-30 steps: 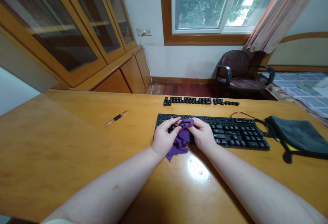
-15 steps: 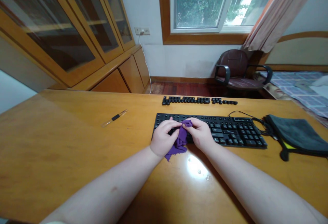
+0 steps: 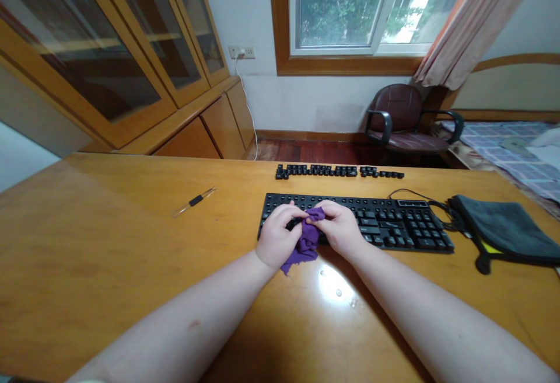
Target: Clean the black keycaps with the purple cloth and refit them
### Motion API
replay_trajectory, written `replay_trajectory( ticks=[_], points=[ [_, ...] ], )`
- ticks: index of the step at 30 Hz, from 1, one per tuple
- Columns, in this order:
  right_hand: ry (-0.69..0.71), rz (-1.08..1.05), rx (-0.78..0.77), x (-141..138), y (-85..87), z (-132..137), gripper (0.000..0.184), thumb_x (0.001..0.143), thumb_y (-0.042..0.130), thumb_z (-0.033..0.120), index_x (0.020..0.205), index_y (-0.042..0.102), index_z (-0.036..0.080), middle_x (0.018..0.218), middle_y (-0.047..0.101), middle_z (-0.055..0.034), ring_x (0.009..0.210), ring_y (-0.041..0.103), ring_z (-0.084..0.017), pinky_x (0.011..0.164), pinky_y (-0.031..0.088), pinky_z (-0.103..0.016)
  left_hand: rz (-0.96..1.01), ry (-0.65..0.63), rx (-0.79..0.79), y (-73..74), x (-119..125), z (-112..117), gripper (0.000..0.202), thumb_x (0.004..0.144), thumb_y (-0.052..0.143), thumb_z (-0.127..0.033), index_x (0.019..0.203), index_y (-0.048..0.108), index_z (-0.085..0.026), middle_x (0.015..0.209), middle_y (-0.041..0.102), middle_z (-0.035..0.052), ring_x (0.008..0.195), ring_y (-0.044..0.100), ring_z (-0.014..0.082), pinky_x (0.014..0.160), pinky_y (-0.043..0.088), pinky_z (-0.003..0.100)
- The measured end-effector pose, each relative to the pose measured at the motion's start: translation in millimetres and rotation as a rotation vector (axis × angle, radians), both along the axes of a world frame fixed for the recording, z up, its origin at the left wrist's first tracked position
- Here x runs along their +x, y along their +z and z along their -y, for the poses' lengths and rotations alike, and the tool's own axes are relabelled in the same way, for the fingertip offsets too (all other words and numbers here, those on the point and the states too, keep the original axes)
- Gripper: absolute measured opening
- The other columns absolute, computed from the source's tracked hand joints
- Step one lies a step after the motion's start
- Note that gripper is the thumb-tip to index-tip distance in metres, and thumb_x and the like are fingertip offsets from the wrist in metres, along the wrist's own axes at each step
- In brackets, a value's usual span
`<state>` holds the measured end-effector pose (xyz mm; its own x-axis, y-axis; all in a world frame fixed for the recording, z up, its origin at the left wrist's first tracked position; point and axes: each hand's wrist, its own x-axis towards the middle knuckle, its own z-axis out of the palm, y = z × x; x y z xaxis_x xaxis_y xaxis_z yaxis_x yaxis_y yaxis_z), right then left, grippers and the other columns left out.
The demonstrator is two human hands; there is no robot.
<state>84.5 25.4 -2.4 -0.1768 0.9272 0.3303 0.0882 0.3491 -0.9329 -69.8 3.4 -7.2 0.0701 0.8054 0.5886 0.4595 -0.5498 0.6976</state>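
Both my hands meet over the left part of a black keyboard (image 3: 394, 225) on the wooden desk (image 3: 109, 254). My left hand (image 3: 276, 236) and my right hand (image 3: 340, 228) are closed around a purple cloth (image 3: 306, 242), which bunches between the fingertips and hangs down towards the desk. Anything small inside the cloth is hidden. A row of loose black keycaps (image 3: 336, 171) lies beyond the keyboard near the desk's far edge.
A clear pen-like tool with a black band (image 3: 195, 201) lies to the left of the keyboard. A dark grey folded cloth (image 3: 507, 228) and the keyboard's cable (image 3: 437, 202) lie at the right. Cabinets stand at the left, and a chair stands under the window behind the desk.
My hands have drawn closer together around the purple cloth, with the fingers working it slightly. The view has shifted a little; nothing else moved.
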Motion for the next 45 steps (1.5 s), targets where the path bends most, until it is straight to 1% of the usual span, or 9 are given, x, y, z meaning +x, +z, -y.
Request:
replay_trajectory(
  ticks=[6,11,21,23,25,28,30,33,45],
  points=[
    [-0.01,-0.03,-0.113,0.0,2.5,-0.9,0.015,0.071,0.066,0.031,0.066,0.071,0.017,0.066,0.065,-0.0017,0.064,0.058,-0.015,0.064,0.046,-0.027,-0.078,0.008,-0.007,3.4,-1.0,0.4,0.022,0.077,0.058,-0.013,0.095,0.065,-0.023,0.093,0.065,0.0021,0.095,0.06,0.0164,0.096,0.046,0.037],
    [-0.026,-0.101,-0.226,-0.3,-1.6,-1.6,0.024,0.069,0.067,0.038,0.079,0.073,0.017,0.078,0.072,-0.0051,0.076,0.063,-0.02,0.075,0.049,-0.034,-0.14,-0.013,0.046,5.7,-3.6,-1.1,0.025,0.082,0.056,-0.017,0.104,0.063,-0.024,0.094,0.063,0.0032,0.093,0.058,0.0157,0.09,0.047,0.034],
    [-0.048,-0.239,-0.307,1.5,-2.6,-1.3,0.028,0.069,0.068,0.039,0.086,0.07,0.016,0.088,0.071,-0.0063,0.079,0.062,-0.019,0.078,0.048,-0.033,-0.074,0.079,-0.071,11.0,-7.3,-3.4,0.011,0.077,0.062,-0.021,0.089,0.061,-0.02,0.084,0.062,0.0007,0.079,0.058,0.0139,0.078,0.048,0.028],
    [0.056,-0.273,-0.36,2.3,-1.7,0.9,0.028,0.068,0.07,0.038,0.084,0.07,0.016,0.082,0.07,-0.0047,0.074,0.061,-0.017,0.074,0.048,-0.03,-0.052,0.14,-0.082,13.6,-11.5,-7.0,0.015,0.078,0.061,-0.024,0.093,0.061,-0.021,0.082,0.061,0.0004,0.076,0.057,0.0134,0.078,0.048,0.028],
    [0.312,-0.253,-0.478,2.9,0.0,4.1,0.028,0.066,0.072,0.038,0.081,0.07,0.014,0.075,0.069,-0.0035,0.066,0.059,-0.014,0.068,0.047,-0.028,-0.054,0.198,-0.087,16.1,-16.9,-11.7,0.017,0.08,0.059,-0.026,0.096,0.062,-0.021,0.084,0.061,0.0008,0.077,0.057,0.0136,0.079,0.047,0.028],
    [0.772,-0.03,-0.68,2.5,3.0,9.3,0.03,0.061,0.076,0.035,0.075,0.071,0.01,0.067,0.066,-0.0024,0.058,0.055,-0.011,0.062,0.045,-0.025,-0.166,0.23,-0.108,17.2,-24.4,-18.6,0.017,0.082,0.056,-0.029,0.096,0.064,-0.022,0.093,0.062,0.0026,0.088,0.057,0.016,0.085,0.045,0.03],
    [0.923,0.156,-0.724,1.3,3.4,11.9,0.031,0.057,0.078,0.034,0.074,0.071,0.009,0.065,0.065,-0.0009,0.056,0.053,-0.009,0.059,0.043,-0.022,-0.28,0.241,-0.132,15.7,-27.9,-21.9,0.018,0.082,0.056,-0.031,0.095,0.066,-0.023,0.097,0.063,0.003,0.094,0.056,0.0179,0.089,0.043,0.033],
    [0.948,0.263,-0.715,-0.8,0.7,13.1,0.033,0.057,0.078,0.035,0.077,0.071,0.01,0.064,0.063,0.001,0.055,0.05,-0.008,0.056,0.041,-0.02,-0.412,0.269,-0.194,11.9,-30.9,-24.5,0.02,0.082,0.055,-0.032,0.097,0.066,-0.024,0.099,0.066,0.0026,0.096,0.057,0.0197,0.091,0.041,0.034],
    [0.953,0.172,-0.76,-0.8,-3.0,11.5,0.024,0.064,0.074,0.03,0.076,0.068,0.01,0.063,0.06,0.0028,0.053,0.047,-0.006,0.055,0.039,-0.018,-0.603,0.339,-0.338,11.6,-27.2,-19.3,0.02,0.08,0.053,-0.033,0.093,0.068,-0.028,0.099,0.069,0.0009,0.098,0.056,0.0228,0.1,0.033,0.044]
  ],
)
